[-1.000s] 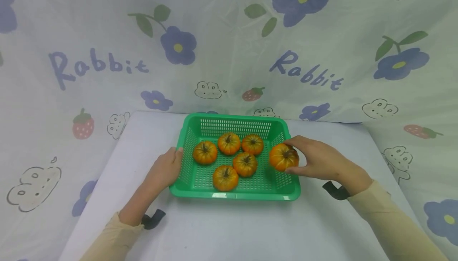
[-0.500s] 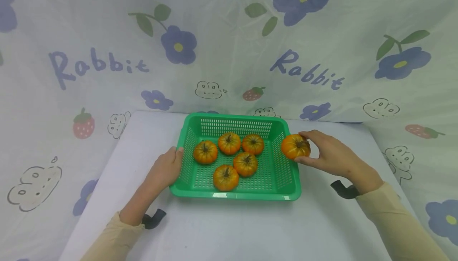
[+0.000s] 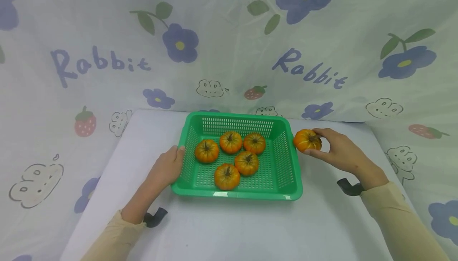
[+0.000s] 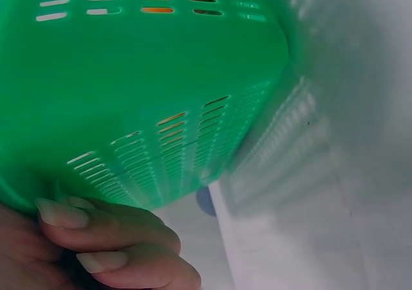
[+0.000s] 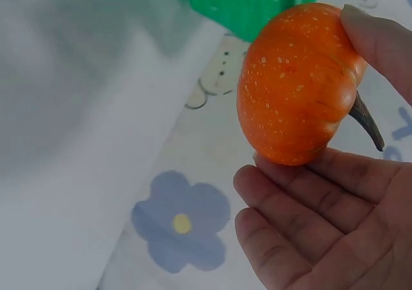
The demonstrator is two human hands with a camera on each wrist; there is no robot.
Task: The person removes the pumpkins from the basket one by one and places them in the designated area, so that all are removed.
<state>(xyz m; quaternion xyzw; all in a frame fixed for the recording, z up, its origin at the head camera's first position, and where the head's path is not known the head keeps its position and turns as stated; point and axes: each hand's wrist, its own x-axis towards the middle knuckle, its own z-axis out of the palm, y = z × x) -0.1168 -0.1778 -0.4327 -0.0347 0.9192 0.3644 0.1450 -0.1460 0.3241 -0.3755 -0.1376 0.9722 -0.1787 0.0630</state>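
Note:
A green perforated plastic basket (image 3: 236, 195) stands on the white table with several small orange pumpkins (image 3: 206, 151) inside it. At its left side my left hand (image 3: 167, 168) grips the rim; in the left wrist view the fingers (image 4: 109, 229) curl under the basket's edge. My right hand (image 3: 338, 149) pinches one orange pumpkin (image 3: 307, 141) between thumb and fingers, just outside the basket's right rim. The right wrist view shows this pumpkin (image 5: 299, 84) pale-speckled, with a dark stem, held between the thumb above and fingertips below.
A white-covered table (image 3: 229, 229) reaches out on both sides of the basket. Behind it hangs a pale curtain (image 3: 229, 54) printed with blue flowers, strawberries and "Rabbit" lettering. Dark curved pieces (image 3: 350, 187) sit at both wrists.
My right hand has carried the pumpkin from inside the basket's right end over the rim to outside it, rightward and slightly back. The left hand has stayed at the left rim.

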